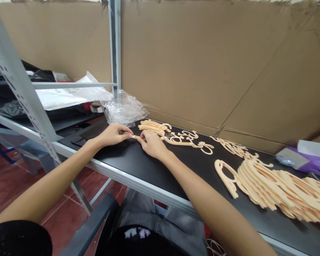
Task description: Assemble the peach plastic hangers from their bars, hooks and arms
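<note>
Black tabletop (pixel 138 167), both hands (pixel 133 137) pinched together on one thin wooden cutout (pixel 136 137) beside crumpled plastic bag (pixel 124 110).

- my black table (pixel 138 167) has a pale metal front edge.
- on it near me lie a small stack of cutouts (pixel 153 127) and a flat script piece (pixel 188 139).
- crumpled plastic wrap (pixel 124 109) sits at the far left corner.
- a big fanned pile (pixel 280 190) lies to the right, with a purple bag (pixel 313 161) behind it.

cutout stack (pixel 288 190): cut by right edge | held strip (pixel 136 137): mostly hidden between hands
</note>
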`<state>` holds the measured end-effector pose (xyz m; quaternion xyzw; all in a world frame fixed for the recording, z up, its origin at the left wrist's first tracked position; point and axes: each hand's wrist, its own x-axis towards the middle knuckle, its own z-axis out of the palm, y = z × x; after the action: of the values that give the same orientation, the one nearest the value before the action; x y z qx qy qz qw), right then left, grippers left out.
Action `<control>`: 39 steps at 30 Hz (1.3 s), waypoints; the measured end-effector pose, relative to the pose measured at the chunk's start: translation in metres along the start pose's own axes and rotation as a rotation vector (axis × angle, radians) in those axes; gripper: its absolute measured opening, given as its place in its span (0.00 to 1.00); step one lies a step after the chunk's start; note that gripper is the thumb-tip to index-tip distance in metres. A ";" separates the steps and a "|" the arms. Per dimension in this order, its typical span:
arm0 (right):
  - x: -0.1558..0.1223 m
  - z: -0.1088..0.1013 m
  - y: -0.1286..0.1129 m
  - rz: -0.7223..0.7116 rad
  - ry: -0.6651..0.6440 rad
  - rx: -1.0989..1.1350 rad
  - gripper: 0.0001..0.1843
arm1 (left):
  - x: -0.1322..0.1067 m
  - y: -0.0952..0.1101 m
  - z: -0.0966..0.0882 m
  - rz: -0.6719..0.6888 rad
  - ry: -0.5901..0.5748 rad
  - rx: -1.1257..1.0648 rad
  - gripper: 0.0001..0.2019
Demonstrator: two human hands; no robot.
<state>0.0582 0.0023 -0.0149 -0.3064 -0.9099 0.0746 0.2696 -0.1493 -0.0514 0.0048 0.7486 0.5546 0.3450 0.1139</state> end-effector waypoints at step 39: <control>-0.001 0.003 0.009 -0.167 -0.038 -0.041 0.06 | 0.005 -0.006 -0.001 0.042 -0.125 0.021 0.19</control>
<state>0.0622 0.0089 -0.0203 -0.2334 -0.9385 0.0388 0.2513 -0.1533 -0.0454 0.0040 0.7813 0.5341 0.2940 0.1333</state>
